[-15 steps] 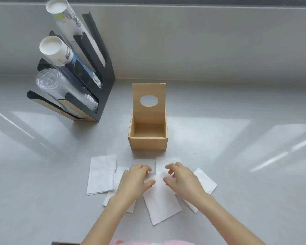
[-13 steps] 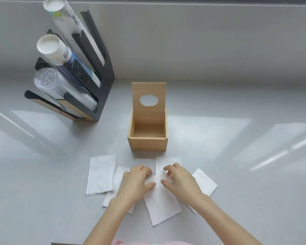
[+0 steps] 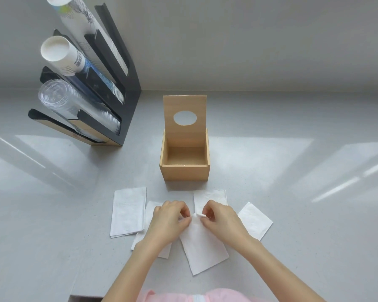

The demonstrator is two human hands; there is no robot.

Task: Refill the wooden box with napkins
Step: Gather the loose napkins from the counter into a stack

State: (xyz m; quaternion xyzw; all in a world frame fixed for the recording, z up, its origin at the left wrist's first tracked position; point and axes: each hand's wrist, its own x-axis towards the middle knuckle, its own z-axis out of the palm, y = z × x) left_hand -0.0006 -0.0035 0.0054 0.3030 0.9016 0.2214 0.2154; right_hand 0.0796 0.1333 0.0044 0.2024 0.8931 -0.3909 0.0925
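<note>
The wooden box [image 3: 184, 175] stands open and empty in the middle of the counter, its lid with an oval hole [image 3: 184, 110] tipped up at the back. Several white napkins lie in front of it. My left hand [image 3: 169, 223] and my right hand [image 3: 222, 222] pinch the far edge of the middle napkin [image 3: 203, 247], lifting its corner slightly. A napkin [image 3: 128, 211] lies flat at the left, another [image 3: 254, 220] at the right, one [image 3: 210, 196] just behind my right hand, and one partly hidden under my left hand.
A black cup rack [image 3: 109, 83] stands at the back left, holding paper cup stacks [image 3: 61, 53] and clear plastic cups [image 3: 59, 101]. The grey wall runs behind the box. The counter's near edge [image 3: 85, 297] shows at the bottom.
Both hands have drawn together over the middle napkin. Their fingers went from resting spread on it to pinching its far edge.
</note>
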